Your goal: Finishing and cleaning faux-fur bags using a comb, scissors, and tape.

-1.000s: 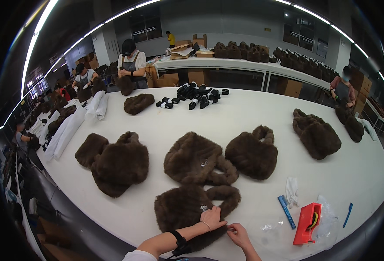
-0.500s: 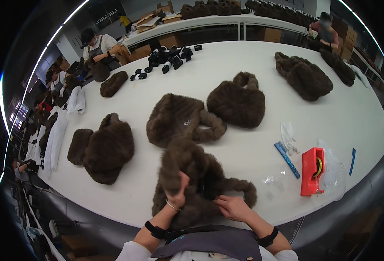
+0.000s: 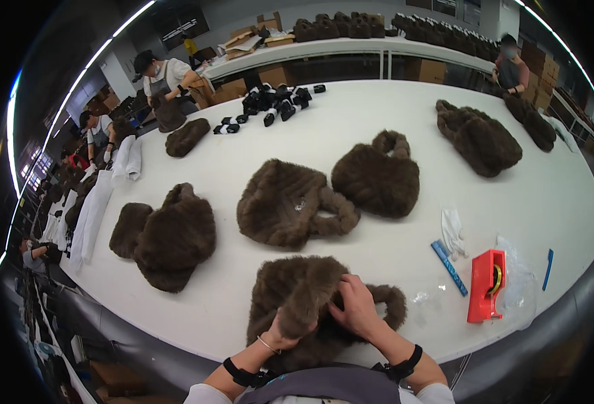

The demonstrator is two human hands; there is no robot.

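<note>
A brown fur handbag (image 3: 273,286) lies in front of me at the near edge of the table, its looped handle sticking out to the right. My left hand (image 3: 285,332) is closed around a thick fur part at the bag's near side, its fingers partly buried in the pile. On the right, my right hand (image 3: 357,308) grips the bag beside its dark opening, with the fingertips hidden in the fur. Just beyond lies another fur handbag (image 3: 276,209) with a small shiny spot on it, touching or nearly touching a third fur bag (image 3: 377,178).
More fur bags (image 3: 176,239) lie left and far right. A red tape dispenser (image 3: 483,289), blue strip (image 3: 449,268), white glove (image 3: 452,232), clear plastic (image 3: 520,286) and blue pen (image 3: 548,269) are at right. Black bundles (image 3: 276,101) sit at the back; co-workers (image 3: 169,84) stand beyond.
My right hand has moved up and left to the bag's opening. My left hand has lowered, bringing the raised fur part down and right. The view has tilted slightly.
</note>
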